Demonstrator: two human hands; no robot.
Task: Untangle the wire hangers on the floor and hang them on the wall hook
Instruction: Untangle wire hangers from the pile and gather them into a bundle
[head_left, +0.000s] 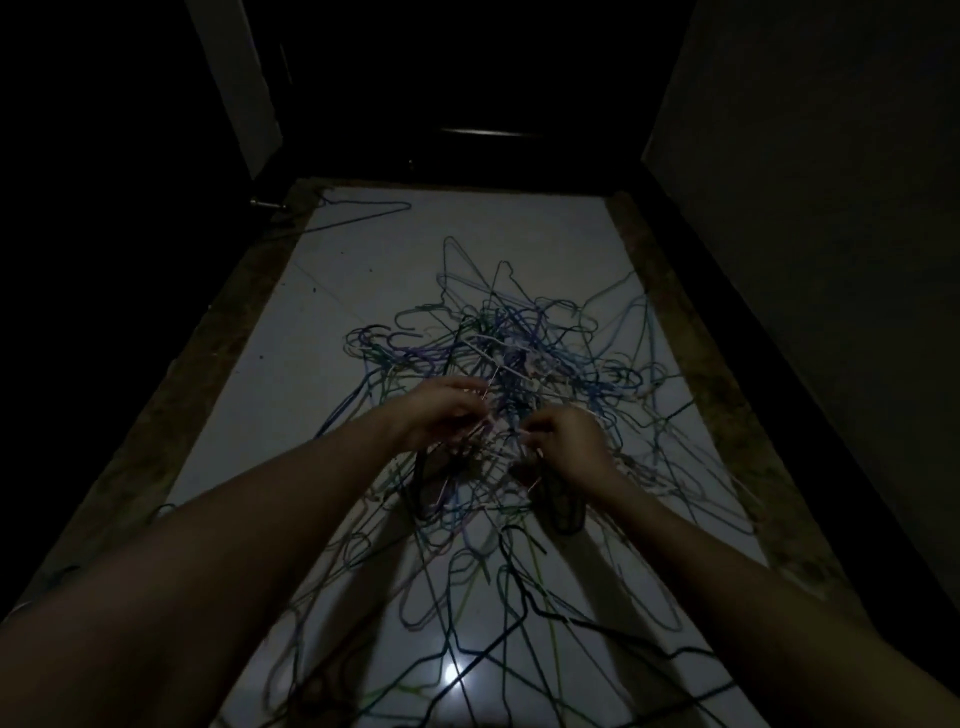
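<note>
Dim light. Tangled pile of wire hangers (498, 374) lies on the pale floor (291, 332). Left hand (441, 410) and right hand (569, 441) both over the pile, fingers curled, each pinching a pale wire. One hanger (358, 210) lies well apart, far left.

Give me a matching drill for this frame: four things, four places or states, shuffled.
Things:
1. left hand
2. right hand
3. lone blue wire hanger
4. tangled pile of coloured wire hangers

Places or states:
A. lies apart at the far left of the pale tiled floor
B. spread over the middle of the floor
C. pinches pale wire, left of the other hand
D. pinches pale wire, right of the other hand

Pairs: 1-C, 2-D, 3-A, 4-B
</note>
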